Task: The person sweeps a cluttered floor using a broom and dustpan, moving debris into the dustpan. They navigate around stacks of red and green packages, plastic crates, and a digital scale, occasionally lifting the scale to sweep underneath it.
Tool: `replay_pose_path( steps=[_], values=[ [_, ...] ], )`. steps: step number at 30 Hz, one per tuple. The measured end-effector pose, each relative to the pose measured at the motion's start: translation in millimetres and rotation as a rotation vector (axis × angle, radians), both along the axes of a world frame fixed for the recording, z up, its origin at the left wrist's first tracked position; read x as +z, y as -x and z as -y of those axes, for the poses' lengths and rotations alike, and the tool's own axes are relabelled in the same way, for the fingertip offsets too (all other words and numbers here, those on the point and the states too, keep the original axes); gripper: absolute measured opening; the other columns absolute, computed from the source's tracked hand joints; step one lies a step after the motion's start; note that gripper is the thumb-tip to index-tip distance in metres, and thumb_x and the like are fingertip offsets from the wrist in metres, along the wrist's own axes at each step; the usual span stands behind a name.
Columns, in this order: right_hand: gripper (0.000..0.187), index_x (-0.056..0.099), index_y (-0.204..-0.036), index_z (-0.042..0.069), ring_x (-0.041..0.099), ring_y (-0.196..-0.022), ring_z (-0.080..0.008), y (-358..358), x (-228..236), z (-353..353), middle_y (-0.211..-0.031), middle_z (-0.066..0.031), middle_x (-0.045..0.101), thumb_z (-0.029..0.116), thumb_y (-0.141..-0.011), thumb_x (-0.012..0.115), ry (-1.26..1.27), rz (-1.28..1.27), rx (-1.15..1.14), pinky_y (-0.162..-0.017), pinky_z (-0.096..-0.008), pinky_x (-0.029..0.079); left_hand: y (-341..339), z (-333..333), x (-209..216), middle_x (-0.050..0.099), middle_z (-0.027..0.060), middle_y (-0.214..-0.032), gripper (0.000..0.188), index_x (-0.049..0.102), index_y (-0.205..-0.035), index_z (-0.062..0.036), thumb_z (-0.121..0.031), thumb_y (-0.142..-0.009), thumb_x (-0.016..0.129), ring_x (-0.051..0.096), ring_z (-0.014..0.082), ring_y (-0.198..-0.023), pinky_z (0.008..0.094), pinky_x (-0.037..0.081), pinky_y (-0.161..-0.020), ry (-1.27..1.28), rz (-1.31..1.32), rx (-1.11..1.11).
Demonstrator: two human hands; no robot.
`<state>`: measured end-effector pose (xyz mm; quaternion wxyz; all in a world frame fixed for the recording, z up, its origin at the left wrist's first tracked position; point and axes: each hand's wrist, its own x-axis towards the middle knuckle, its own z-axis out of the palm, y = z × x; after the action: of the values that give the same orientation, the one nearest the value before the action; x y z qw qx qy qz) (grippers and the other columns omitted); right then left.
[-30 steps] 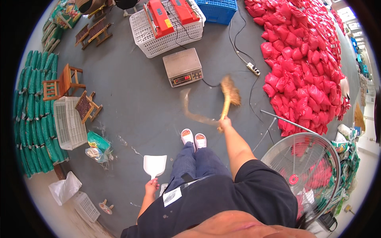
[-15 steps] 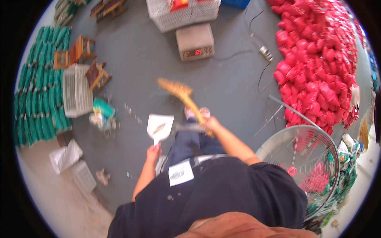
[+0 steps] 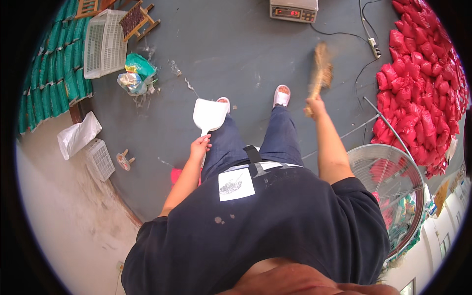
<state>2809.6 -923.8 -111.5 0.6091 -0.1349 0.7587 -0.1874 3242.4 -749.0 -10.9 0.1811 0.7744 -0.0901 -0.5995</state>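
Note:
My left hand (image 3: 200, 146) is closed round the short handle of a white dustpan (image 3: 210, 115). Its flat pan points away from me, over my left leg and next to my left shoe. On the right, my right hand (image 3: 315, 105) grips a yellowish-brown hand brush (image 3: 320, 69) by its handle end. The brush extends forward over the grey floor, its far end smeared by motion. Whether its bristles touch the floor I cannot tell. Thin pale scraps (image 3: 191, 87) lie on the floor just beyond the dustpan.
A crumpled green and silver bag (image 3: 137, 73) lies at left, near a white crate (image 3: 105, 44) and stacked green packs (image 3: 54, 73). A digital scale (image 3: 294, 11) stands ahead. Red bags (image 3: 418, 93), a power strip with cables (image 3: 374, 47) and a large fan (image 3: 388, 196) are at right.
My right hand has swung the brush from the middle out to the right, and it now points forward. The dustpan has shifted slightly right in view. The view itself has moved, and my feet show apart.

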Motion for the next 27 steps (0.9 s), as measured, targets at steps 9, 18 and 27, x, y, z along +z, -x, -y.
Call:
replay_pose_path(
  steps=[9, 18, 27],
  values=[
    [0.068, 0.022, -0.126, 0.016, 0.048, -0.041, -0.0207, -346.6, 41.8, -78.5, -0.075, -0.0122, 0.049, -0.001, -0.067, 0.051, -0.056, 0.391, 0.023, -0.034, -0.0323, 0.043, -165.5, -48.5, 12.1, 0.053, 0.0019, -0.083, 0.021, 0.056, -0.1, -0.0058, -0.015, -0.083, 0.046, 0.05, 0.0072, -0.062, 0.0187, 0.04, -0.054, 0.02, -0.006, -0.113],
    [0.057, 0.032, -0.12, 0.011, 0.047, -0.037, -0.0153, -282.2, 132.9, -164.2, -0.073, -0.0106, 0.051, 0.004, -0.068, 0.055, 0.075, 0.326, -0.185, -0.031, -0.0265, 0.04, -306.3, -125.0, -0.8, 0.051, -0.0011, -0.076, 0.018, 0.057, -0.097, -0.0102, -0.015, -0.083, 0.047, 0.049, 0.0065, -0.055, 0.0182, 0.039, -0.047, -0.111, 0.198, 0.014],
    [0.024, 0.038, -0.093, 0.011, 0.044, -0.036, -0.0154, -108.6, 6.6, -281.4, -0.057, -0.0067, 0.045, 0.017, -0.077, 0.055, -0.237, -0.117, -0.486, -0.028, -0.0278, 0.037, -270.1, -137.3, 9.7, 0.051, -0.0011, -0.078, 0.019, 0.056, -0.098, -0.0094, -0.016, -0.083, 0.047, 0.05, 0.007, -0.06, 0.0192, 0.04, -0.051, -0.153, 0.041, -0.068]
  ],
)
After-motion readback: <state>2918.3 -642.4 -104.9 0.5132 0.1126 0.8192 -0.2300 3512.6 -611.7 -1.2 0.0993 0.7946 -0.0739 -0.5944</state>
